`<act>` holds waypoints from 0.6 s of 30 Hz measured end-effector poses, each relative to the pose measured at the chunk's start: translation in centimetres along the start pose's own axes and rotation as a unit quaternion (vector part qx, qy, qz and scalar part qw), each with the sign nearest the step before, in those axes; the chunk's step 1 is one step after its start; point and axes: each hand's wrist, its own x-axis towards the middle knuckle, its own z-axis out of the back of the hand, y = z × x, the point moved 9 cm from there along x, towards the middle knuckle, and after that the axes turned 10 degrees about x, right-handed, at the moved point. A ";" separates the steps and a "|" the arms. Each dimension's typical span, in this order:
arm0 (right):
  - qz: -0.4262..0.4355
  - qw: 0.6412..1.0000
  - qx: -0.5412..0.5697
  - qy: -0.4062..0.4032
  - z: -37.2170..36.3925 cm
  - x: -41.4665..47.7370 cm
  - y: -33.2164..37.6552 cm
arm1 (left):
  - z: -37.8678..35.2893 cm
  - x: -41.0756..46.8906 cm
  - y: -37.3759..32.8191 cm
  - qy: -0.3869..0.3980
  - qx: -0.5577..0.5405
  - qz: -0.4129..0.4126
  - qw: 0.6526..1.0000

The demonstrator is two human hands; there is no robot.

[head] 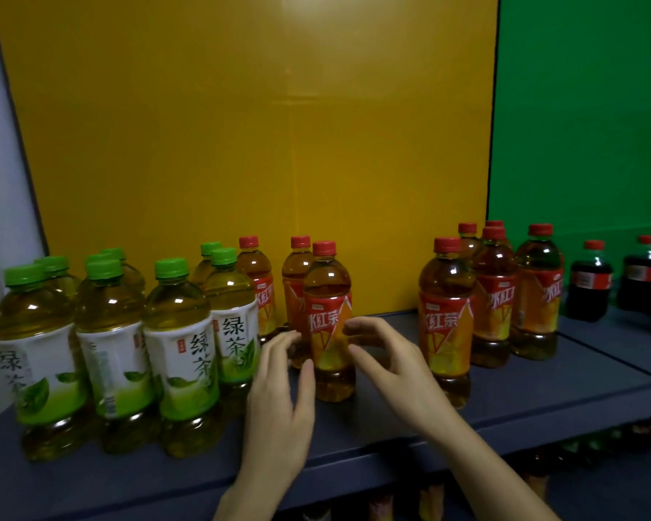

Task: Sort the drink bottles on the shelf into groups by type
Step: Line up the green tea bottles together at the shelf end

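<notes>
Drink bottles stand upright on the shelf, mostly sorted by kind: green-tea bottles packed at nine o'clock, a red-tea cluster at three o'clock, cola bottles beyond that at the far right. A front red-tea bottle stands at centre, two more just behind it at eleven o'clock, well apart from their cluster. The left hand and right hand flank it, fingers spread and loosely curved, clamped on nothing; whether the thumbs touch it I cannot tell. I judge they bracket it to shift it toward three o'clock and close the gap
</notes>
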 end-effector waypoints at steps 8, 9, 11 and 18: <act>-0.065 0.998 0.005 0.026 -0.1 2.3 -3.9 | -6.4 3.8 6.4 0.033 -0.178 0.293 0.939; -0.074 0.997 0.007 0.032 -0.3 2.5 -4.5 | -6.7 4.3 7.2 0.020 -0.178 0.313 0.933; -0.087 0.995 0.017 0.048 -0.6 3.0 -5.5 | -6.6 5.4 8.3 -0.016 -0.169 0.329 0.929; -0.114 0.987 0.060 0.095 -3.0 4.6 -7.8 | -6.3 8.0 8.9 -0.093 -0.115 0.362 0.920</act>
